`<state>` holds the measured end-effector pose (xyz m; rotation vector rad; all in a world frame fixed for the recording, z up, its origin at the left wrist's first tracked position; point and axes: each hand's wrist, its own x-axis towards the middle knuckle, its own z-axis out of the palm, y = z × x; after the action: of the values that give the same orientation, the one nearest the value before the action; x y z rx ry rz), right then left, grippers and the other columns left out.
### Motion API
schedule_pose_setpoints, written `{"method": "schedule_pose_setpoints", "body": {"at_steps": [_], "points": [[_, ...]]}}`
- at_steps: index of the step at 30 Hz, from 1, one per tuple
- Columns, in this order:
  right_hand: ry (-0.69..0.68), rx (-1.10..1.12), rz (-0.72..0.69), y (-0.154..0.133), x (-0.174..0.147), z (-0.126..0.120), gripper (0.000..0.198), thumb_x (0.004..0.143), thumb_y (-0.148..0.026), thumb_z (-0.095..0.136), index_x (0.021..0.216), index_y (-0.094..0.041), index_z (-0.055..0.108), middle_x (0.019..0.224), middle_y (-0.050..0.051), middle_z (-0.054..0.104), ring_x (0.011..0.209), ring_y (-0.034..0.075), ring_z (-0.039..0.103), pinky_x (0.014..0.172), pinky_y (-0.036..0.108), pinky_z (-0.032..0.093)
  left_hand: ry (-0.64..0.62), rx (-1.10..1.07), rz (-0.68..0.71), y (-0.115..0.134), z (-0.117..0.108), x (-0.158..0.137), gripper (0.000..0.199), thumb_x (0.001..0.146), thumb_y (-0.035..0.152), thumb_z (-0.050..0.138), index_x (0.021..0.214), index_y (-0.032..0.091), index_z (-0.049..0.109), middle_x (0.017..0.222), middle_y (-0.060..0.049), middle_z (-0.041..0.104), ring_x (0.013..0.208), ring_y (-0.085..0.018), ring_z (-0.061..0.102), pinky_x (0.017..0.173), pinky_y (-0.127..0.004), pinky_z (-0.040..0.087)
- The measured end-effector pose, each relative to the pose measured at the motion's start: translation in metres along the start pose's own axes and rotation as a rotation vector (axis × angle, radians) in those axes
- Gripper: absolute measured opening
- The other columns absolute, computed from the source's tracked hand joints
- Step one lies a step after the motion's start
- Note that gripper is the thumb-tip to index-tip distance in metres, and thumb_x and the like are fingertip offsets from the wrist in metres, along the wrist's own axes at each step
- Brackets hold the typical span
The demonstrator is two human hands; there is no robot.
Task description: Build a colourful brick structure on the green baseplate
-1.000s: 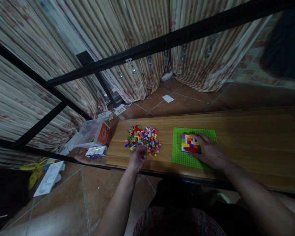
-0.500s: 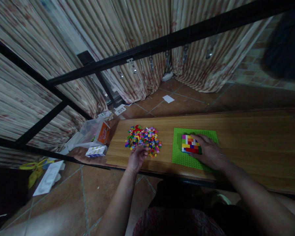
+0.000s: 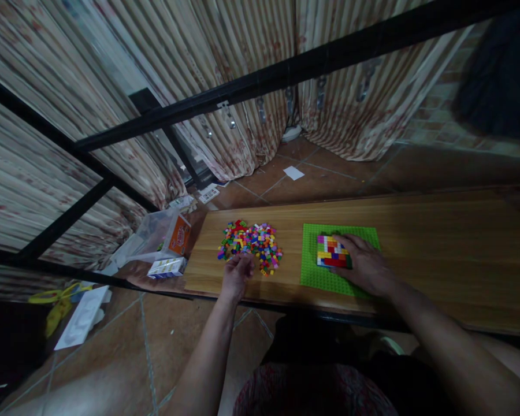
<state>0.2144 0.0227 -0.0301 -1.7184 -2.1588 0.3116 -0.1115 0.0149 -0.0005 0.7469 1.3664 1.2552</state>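
Note:
A loose heap of small multicoloured toy bricks lies on the left part of the wooden board. At the heap's near edge is my left hand, its fingers drawn together; what they hold, if anything, is too small to make out. Further right, a green studded baseplate carries a built block of coloured toy bricks in rows of white, yellow, orange and red. My right hand wraps around the right side of this block, thumb on the near side and fingers on the far side, hiding its right edge.
Left of the wooden board stand a clear plastic bin with an orange label and a white box. A black metal rail crosses in front of the curtains. White paper lies on the tiled floor.
The fingers of my left hand have come closer together at the near edge of the heap. My right hand keeps its hold on the built block. The whole view has shifted slightly.

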Motion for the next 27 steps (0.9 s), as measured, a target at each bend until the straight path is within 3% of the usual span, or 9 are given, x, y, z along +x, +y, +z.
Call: {"method": "schedule_pose_setpoints", "body": {"at_steps": [8, 15, 19, 24, 27], "points": [[-0.032, -0.011, 0.015, -0.002, 0.000, -0.003, 0.071, 0.076, -0.045, 0.061, 0.140, -0.027, 0.038, 0.138, 0.012, 0.047, 0.122, 0.036, 0.049, 0.096, 0.051, 0.045, 0.032, 0.266, 0.089, -0.009, 0.007, 0.010, 0.029, 0.069, 0.041, 0.060, 0.058, 0.018, 0.047, 0.044, 0.007, 0.042, 0.034, -0.004, 0.031, 0.036, -0.019, 0.023], [-0.012, -0.006, 0.005, -0.002, -0.001, -0.003, 0.072, 0.076, -0.045, 0.061, 0.141, -0.029, 0.037, 0.138, 0.011, 0.048, 0.121, 0.036, 0.050, 0.095, 0.051, 0.045, 0.058, 0.615, 0.196, -0.002, 0.010, 0.016, 0.025, 0.072, 0.033, 0.056, 0.053, 0.018, 0.050, 0.046, 0.003, 0.048, 0.044, -0.009, 0.043, 0.046, -0.021, 0.026], [-0.007, -0.004, 0.003, -0.001, 0.000, -0.002, 0.072, 0.075, -0.045, 0.061, 0.141, -0.030, 0.038, 0.136, 0.010, 0.049, 0.120, 0.036, 0.051, 0.094, 0.051, 0.045, 0.103, 0.789, 0.269, 0.002, 0.011, 0.025, 0.022, 0.068, 0.025, 0.061, 0.050, 0.018, 0.051, 0.045, 0.002, 0.046, 0.052, -0.011, 0.044, 0.052, -0.023, 0.024], [-0.002, -0.012, 0.013, -0.002, 0.000, -0.002, 0.072, 0.075, -0.045, 0.062, 0.141, -0.030, 0.038, 0.137, 0.010, 0.048, 0.120, 0.035, 0.051, 0.096, 0.050, 0.045, 0.101, 1.086, 0.372, 0.001, 0.008, 0.034, 0.019, 0.072, 0.026, 0.060, 0.055, 0.018, 0.057, 0.052, -0.001, 0.053, 0.053, -0.012, 0.046, 0.056, -0.024, 0.025], [-0.010, -0.022, 0.016, -0.003, 0.000, -0.003, 0.072, 0.075, -0.045, 0.062, 0.141, -0.029, 0.037, 0.138, 0.010, 0.048, 0.119, 0.035, 0.052, 0.096, 0.050, 0.045, 0.095, 1.106, 0.381, 0.000, 0.004, 0.035, 0.016, 0.072, 0.026, 0.061, 0.059, 0.018, 0.060, 0.054, -0.001, 0.056, 0.054, -0.013, 0.048, 0.057, -0.024, 0.026]]}}
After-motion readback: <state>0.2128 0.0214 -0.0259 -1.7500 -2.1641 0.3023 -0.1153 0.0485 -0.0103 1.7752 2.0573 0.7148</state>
